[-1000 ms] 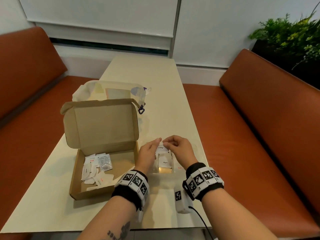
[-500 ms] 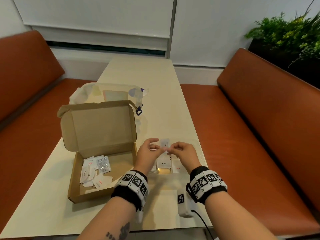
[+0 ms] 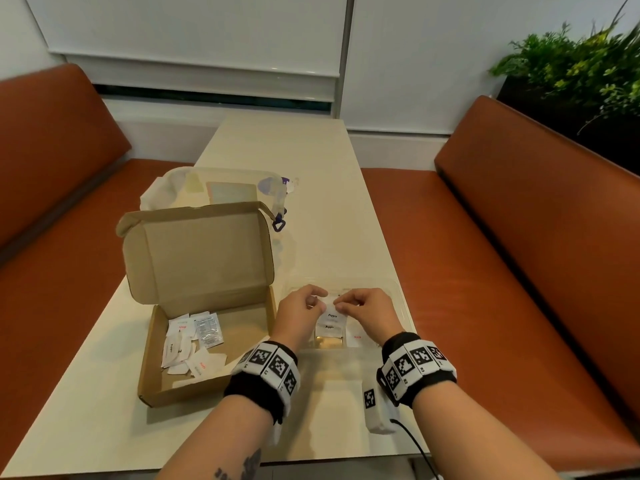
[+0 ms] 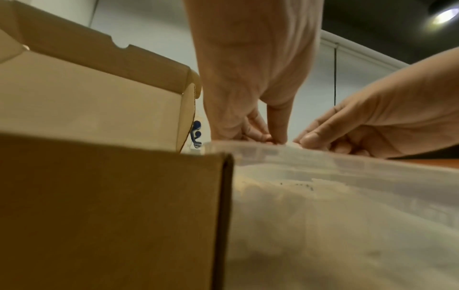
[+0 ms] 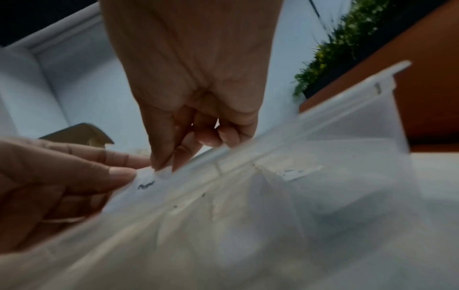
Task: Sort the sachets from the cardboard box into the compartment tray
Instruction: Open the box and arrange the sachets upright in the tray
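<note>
The open cardboard box [image 3: 214, 382] sits at the left of the table with several white sachets [image 3: 188, 344] loose inside. To its right lies the clear compartment tray [image 3: 398, 299], with sachets in its middle and right compartments. My left hand [image 3: 317, 303] and right hand [image 3: 341, 304] meet over the tray and each pinches a top corner of one white pepper sachet [image 3: 331, 315]. In the right wrist view, my right hand [image 5: 166, 164] and my left hand [image 5: 124, 172] nip the sachet [image 5: 149, 183] just above the tray wall [image 5: 323, 137].
A clear zip pouch [image 3: 221, 192] lies behind the box's raised lid [image 3: 197, 251]. A white tagged device with a black cable [image 3: 375, 403] rests near the table's front edge. Orange benches [image 3: 519, 271] flank the table, and a plant [image 3: 571, 64] stands at the back right.
The two hands have brought the pepper sachet down from above the tray to just over its middle compartment. The box and tray have not moved.
</note>
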`<state>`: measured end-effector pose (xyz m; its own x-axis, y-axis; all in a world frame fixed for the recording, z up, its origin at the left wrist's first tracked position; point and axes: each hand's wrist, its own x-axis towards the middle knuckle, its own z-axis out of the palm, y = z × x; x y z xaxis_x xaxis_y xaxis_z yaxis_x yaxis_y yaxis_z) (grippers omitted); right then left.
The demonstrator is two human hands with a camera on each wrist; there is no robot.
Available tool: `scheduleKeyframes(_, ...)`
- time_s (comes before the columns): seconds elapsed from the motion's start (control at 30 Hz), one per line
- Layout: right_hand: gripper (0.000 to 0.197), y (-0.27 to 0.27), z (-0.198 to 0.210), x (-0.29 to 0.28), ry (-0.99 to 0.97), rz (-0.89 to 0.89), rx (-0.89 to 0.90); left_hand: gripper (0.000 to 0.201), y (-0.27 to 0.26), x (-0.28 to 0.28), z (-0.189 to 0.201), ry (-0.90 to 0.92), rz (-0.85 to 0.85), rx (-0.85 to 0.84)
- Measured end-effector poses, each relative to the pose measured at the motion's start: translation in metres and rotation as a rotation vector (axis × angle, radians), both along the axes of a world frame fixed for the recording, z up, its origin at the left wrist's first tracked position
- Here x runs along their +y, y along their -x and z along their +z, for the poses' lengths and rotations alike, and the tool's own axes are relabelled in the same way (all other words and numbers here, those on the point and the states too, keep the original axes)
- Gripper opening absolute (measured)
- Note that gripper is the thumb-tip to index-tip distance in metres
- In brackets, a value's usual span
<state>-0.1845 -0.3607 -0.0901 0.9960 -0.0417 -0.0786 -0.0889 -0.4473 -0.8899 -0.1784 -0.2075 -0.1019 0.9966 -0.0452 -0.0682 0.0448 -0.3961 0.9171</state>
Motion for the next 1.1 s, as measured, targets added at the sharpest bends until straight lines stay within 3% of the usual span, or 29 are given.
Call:
scheduleKeyframes(0.1,0.007,0.0,-0.004,0.001,0.139,0.05,0.031,0.019,0.006,0.001,-0.003,0.015,0.019,-0.01)
scheduleKeyframes(0.2,0.007,-0.003,-0.008,0.006,0.353,0.085,0.011,0.019,0.008,0.002,-0.006,-0.146,0.101,-0.15)
scheduleKeyframes(0.47,0.019,-0.011,-0.02,0.021,0.792,0.22,-0.08,0.051,0.009,0.007,-0.02,-0.337,0.171,-0.234)
scheduleKeyframes(0.63,0.015,-0.008,-0.027,0.025,0.873,0.295,-0.197,0.056,0.009,0.01,-0.024,-0.346,0.169,-0.239)
scheduleKeyframes(0.8,0.016,-0.011,-0.027,0.026,0.966,0.337,-0.172,0.057,0.009,0.01,-0.025,-0.368,0.147,-0.241)
scheduleKeyframes(1.1,0.018,-0.013,-0.028,0.026,0.922,0.304,-0.117,0.056,0.01,0.012,-0.024,-0.385,0.114,-0.245)
